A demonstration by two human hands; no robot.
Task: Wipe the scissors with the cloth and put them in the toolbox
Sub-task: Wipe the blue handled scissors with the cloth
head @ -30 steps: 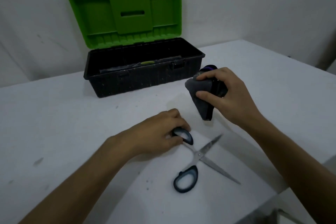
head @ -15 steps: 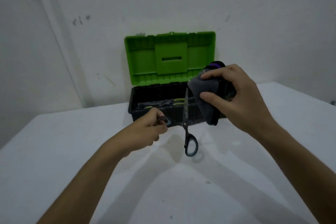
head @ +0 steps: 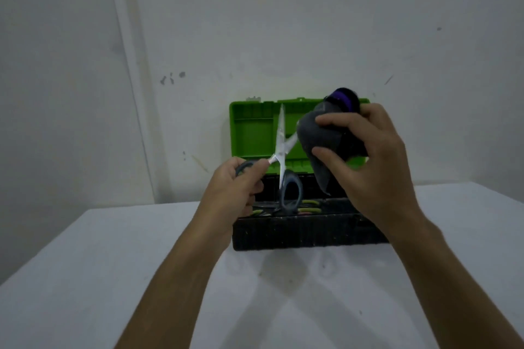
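Your toolbox (head: 306,231) sits open on the table (head: 85,278), green lid up. Your right hand (head: 365,161) grips the bunched grey cloth (head: 319,136) above it. Your left hand (head: 235,190) clenches one dark handle of the scissors (head: 280,147), whose spread blades point up, one reaching the cloth.

The picture is dim and flat, with a cool grey cast and darker corners, most of all at the lower left. Soft double shadows of the arms fan across the table (head: 85,278) at lower centre. Detail is soft and slightly smeared, and the wall's vertical line leans from wide-angle distortion.
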